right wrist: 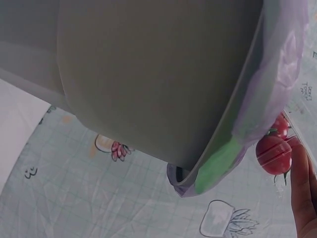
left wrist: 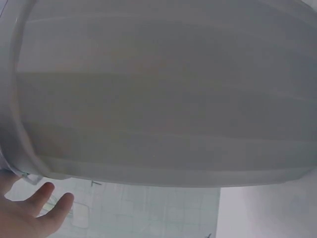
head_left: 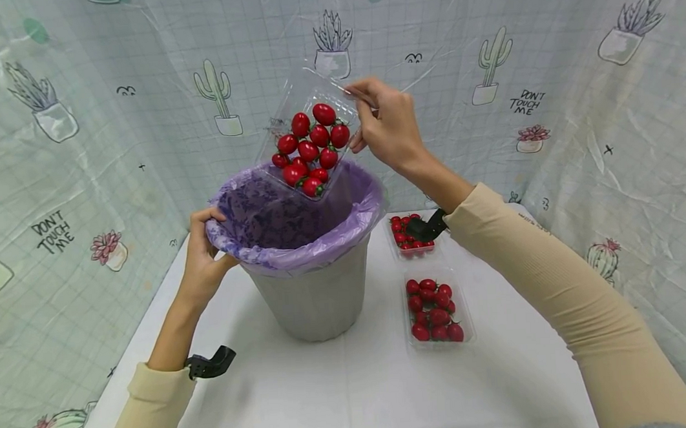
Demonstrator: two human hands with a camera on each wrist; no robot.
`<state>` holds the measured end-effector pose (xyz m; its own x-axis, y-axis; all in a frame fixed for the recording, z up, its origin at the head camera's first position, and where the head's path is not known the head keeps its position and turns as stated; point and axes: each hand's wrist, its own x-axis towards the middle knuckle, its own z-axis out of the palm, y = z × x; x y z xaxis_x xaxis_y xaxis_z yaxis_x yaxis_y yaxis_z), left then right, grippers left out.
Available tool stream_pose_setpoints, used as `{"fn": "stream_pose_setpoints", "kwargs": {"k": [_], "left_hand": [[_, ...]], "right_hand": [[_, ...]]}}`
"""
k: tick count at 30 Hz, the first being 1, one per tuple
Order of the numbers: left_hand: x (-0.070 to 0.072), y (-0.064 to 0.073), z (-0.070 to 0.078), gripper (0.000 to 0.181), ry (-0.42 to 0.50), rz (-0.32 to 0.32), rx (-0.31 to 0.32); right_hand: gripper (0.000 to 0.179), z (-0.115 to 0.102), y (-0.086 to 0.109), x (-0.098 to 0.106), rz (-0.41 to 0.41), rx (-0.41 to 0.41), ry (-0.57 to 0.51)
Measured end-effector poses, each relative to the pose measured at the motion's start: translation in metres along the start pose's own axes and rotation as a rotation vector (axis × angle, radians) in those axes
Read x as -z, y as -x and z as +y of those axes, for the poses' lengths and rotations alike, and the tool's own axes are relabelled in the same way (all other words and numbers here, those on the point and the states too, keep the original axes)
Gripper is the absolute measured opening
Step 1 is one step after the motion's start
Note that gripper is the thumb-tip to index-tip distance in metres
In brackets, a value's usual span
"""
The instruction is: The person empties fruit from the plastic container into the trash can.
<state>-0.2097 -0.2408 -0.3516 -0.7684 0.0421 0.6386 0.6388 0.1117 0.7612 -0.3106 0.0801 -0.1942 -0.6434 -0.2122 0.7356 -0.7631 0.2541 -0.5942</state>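
A grey trash can (head_left: 319, 306) lined with a purple plastic bag (head_left: 344, 240) stands upright on the table. My left hand (head_left: 202, 254) grips its left rim over the bag, fingers on top and thumb below. Above the can's mouth, my right hand (head_left: 387, 118) holds the right edge of a clear plastic box (head_left: 296, 90), which is tilted down towards the opening. Red cherry tomatoes (head_left: 308, 151) lie bunched at its lower end. In the right wrist view, a tomato (right wrist: 274, 154) shows beside the right fingers (right wrist: 300, 183).
Two more clear boxes of cherry tomatoes, a far box (head_left: 417, 251) and a near box (head_left: 438, 309), sit right of the can on the white table (head_left: 294, 397). A patterned sheet (head_left: 153, 30) hangs around the back and sides.
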Motion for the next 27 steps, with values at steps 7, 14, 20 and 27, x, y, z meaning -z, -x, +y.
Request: {"fn": "stream_pose_setpoints", "kwargs": {"k": [7, 14, 20, 27], "left_hand": [[-0.0003, 0.0005, 0.0000, 0.060, 0.004, 0.004, 0.000], [-0.0002, 0.0009, -0.0012, 0.059, 0.010, -0.001, -0.003], [-0.0002, 0.0008, -0.0015, 0.059, 0.006, 0.001, -0.004], [0.0001, 0.0009, -0.0017, 0.060, 0.006, 0.000, -0.003]], "right_hand": [[0.026, 0.0003, 0.0005, -0.0010, 0.002, 0.003, -0.016], [0.026, 0.0011, 0.0014, -0.0007, 0.006, 0.004, -0.013], [0.026, 0.0007, 0.0018, -0.0004, 0.018, 0.028, -0.024], [0.027, 0.0003, 0.0019, -0.0001, 0.013, 0.022, -0.023]]}}
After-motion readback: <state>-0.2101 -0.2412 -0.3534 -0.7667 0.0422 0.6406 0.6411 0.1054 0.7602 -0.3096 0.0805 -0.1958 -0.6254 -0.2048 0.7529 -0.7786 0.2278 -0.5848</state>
